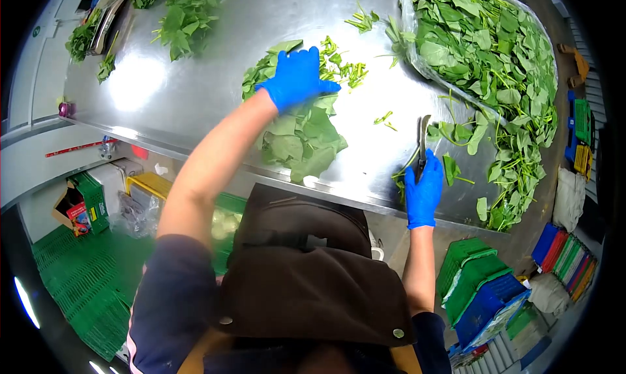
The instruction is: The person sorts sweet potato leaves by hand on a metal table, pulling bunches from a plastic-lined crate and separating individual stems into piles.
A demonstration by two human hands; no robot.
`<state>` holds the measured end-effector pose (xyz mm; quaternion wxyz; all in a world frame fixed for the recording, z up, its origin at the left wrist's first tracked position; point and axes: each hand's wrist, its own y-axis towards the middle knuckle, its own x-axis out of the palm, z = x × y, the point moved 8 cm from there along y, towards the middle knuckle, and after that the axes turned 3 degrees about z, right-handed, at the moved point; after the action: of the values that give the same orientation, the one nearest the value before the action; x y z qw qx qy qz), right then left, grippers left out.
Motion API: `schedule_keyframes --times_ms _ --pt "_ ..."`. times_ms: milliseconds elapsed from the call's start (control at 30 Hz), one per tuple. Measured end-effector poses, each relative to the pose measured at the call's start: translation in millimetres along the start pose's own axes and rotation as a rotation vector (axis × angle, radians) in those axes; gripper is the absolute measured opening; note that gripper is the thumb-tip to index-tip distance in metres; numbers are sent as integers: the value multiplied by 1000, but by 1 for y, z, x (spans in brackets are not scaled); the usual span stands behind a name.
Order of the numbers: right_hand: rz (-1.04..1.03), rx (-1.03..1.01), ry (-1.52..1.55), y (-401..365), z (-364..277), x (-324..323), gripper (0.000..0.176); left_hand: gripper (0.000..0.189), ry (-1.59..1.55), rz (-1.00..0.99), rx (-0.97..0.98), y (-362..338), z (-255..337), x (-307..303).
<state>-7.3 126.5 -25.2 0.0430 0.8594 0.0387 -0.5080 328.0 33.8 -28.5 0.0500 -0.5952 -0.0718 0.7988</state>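
Left hand [293, 77]: blue-gloved, upper centre of the head view, palm down on the leafy bunch; thumb and fingers stand spread apart over the leaves, though any pinch beneath them is hidden.
Leafy bunch [303, 144]: centre of the frame, flat on the steel table [215, 119], broad leaves fanned toward the near edge.
Cut stems [355, 74]: short pieces just right of the left hand.
Right hand [425, 190]: blue-gloved, right of centre by the table edge, fingers closed around the knife handle.
Curved-blade knife [424, 131]: points to the top of the frame, well apart from the left hand.
Bagged greens [466, 44]: upper right, in a clear plastic bag, with loose greens [515, 175] spread below.
Blade risk: the bare edge could nick the left glove if both hands meet over the leaves.
Spill risk: leaves near the table edge could slide off if dragged; scattered stem bits could get mixed into the bunch if swept together.
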Motion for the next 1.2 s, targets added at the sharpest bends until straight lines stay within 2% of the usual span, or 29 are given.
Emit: schedule_keyframes --times_ms 33,133,167,267,300,333,400,433,467,533,600,633,667,733,800,867,900,933,1000,1033,1100,1133,1167,1200 --pt "22 -44 40 5 -16 -2 48 82 11 -47 28 4 -3 -6" --pt "-58 112 548 7 -56 30 45 75 -228 -31 95 12 -21 -32" --pt "-125 177 657 7 -67 50 43 57 -142 3 185 18 -32 -30" --pt "-261 390 981 6 -98 105 39 43 -208 24 478 25 -76 -8" --pt "-278 462 1015 6 -101 121 39 40 -117 -14 503 26 -90 7" --pt "-261 450 981 8 -106 127 39 40 -73 -79 513 25 -91 10" --pt "-259 393 754 8 -115 120 41 38 -244 -213 612 12 -91 5" --pt "-288 339 751 3 -117 127 43 39 -183 -199 657 3 -87 -6" --pt "-320 282 747 -3 -120 133 47 43 -260 -297 521 -3 -92 -9" --pt "-499 360 852 -20 -128 155 52 52 -448 -392 280 -27 -108 -7" --pt "-554 430 991 -26 -163 151 51 63 -635 -518 195 -51 -100 -7" --pt "-565 416 956 -28 -168 161 50 71 -892 -585 -4 -65 -110 12" --pt "-577 402 922 -32 -168 176 50 76 -1063 -565 -77 -74 -114 25" --pt "-582 403 951 -33 -173 185 50 74 -1168 -468 -83 -91 -97 18" --pt "-563 435 1073 -30 -180 176 48 72 -1259 -462 -237 -101 -93 12" --pt "-477 356 1138 -29 -181 158 48 73 -1322 -425 -335 -108 -84 -1" --pt "-437 320 1165 -29 -180 146 48 71 -1427 -342 -332 -113 -74 -19" --pt "-334 51 902 -18 -191 109 42 69 -1476 -253 -299 -118 -64 -32" --pt "-44 -334 317 -7 -223 45 36 66 -1560 -54 -231 -127 -49 -53" --pt "-145 12 682 -4 -201 59 36 66 -1589 14 -328 -133 -56 -29" --pt "-341 755 1360 -29 -166 117 37 67 -1507 -296 -661 -140 -63 38" --pt "-472 784 1266 -39 -155 129 32 67 -1451 -455 -827 -147 -57 52" --pt "-359 584 1178 -35 -150 120 32 62 -1553 -210 -592 -141 -39 34" --pt "-260 404 1080 -35 -159 99 32 60 -1565 -158 -544 -147 -32 23"
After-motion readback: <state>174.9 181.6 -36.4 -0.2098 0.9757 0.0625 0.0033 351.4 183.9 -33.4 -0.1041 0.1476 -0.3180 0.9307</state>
